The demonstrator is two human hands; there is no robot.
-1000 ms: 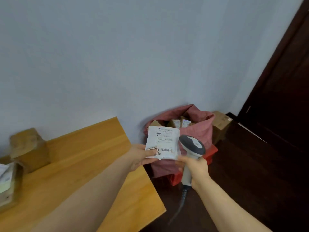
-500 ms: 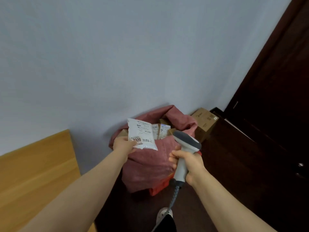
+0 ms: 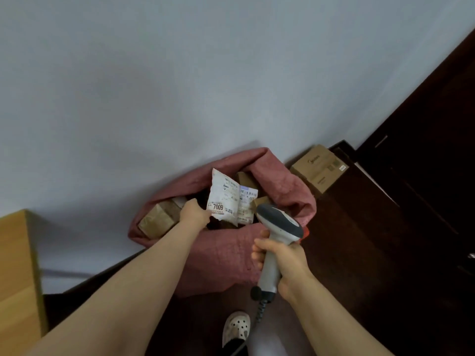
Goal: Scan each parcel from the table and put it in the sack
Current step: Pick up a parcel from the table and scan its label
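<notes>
A white plastic mailer parcel (image 3: 222, 199), printed "7009", is held upright over the open mouth of the pinkish-red woven sack (image 3: 226, 255). It is pinched at its lower left corner by the left hand (image 3: 195, 214), with the fingers closed on that corner and mostly hidden behind it. The parcel's lower edge seems to be just inside the sack's rim, though that cannot be settled from this angle.

At four o'clock from the parcel, a grey-and-white handheld barcode scanner (image 3: 279, 227) is gripped by the right hand (image 3: 285, 263). The fingers are wrapped firmly round the handle, and the scanner's head is raised over the sack's right rim. A coiled dark cable (image 3: 261, 308) is seen running from the handle's base toward six o'clock.

Inside the sack, a brown taped cardboard box (image 3: 159, 219) is lodged at nine o'clock. A white-labelled parcel (image 3: 248, 201) is tucked just behind the held one, at its three o'clock.

At two o'clock from the sack, a plain brown cardboard carton (image 3: 320, 168) is set on the dark floor (image 3: 359, 253) against the pale wall (image 3: 180, 86). A corner of the light wooden table (image 3: 15, 265) is caught at the frame's eight o'clock edge, and a white perforated clog (image 3: 237, 327) at six o'clock.
</notes>
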